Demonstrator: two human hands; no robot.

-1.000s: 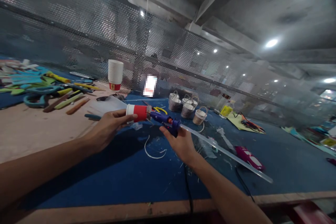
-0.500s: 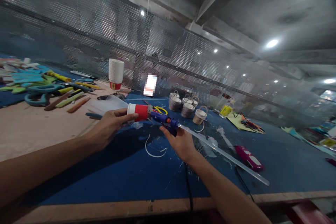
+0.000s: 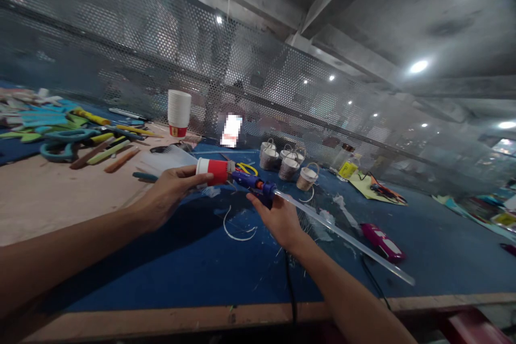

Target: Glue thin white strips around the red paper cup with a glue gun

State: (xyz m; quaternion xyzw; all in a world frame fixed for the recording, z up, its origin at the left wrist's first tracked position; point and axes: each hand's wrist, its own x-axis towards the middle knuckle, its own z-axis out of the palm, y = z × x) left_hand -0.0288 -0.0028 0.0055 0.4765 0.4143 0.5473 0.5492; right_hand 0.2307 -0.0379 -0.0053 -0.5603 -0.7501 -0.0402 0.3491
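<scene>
My left hand (image 3: 173, 188) is closed round a red and white paper cup (image 3: 217, 171), held on its side with the rim to the left. Twine-like wrapping shows at the cup's base end. My right hand (image 3: 282, 220) grips a blue hot glue gun (image 3: 245, 179), its nozzle at that base end; whether it touches I cannot tell. A long clear glue stick (image 3: 342, 234) sticks out from the back of the gun toward the lower right. Behind the gun lies a yellow-handled tool (image 3: 246, 168).
Several small wrapped baskets (image 3: 288, 166) stand behind my right hand. A stack of paper cups (image 3: 179, 110) is at the back left, near teal scissors (image 3: 64, 145) and craft tools. A magenta device (image 3: 382, 242) lies at right. A perforated metal screen (image 3: 258, 75) borders the table.
Almost nothing differs. The cup and glue gun have stayed together in nearly the same place, both hands keeping their hold.
</scene>
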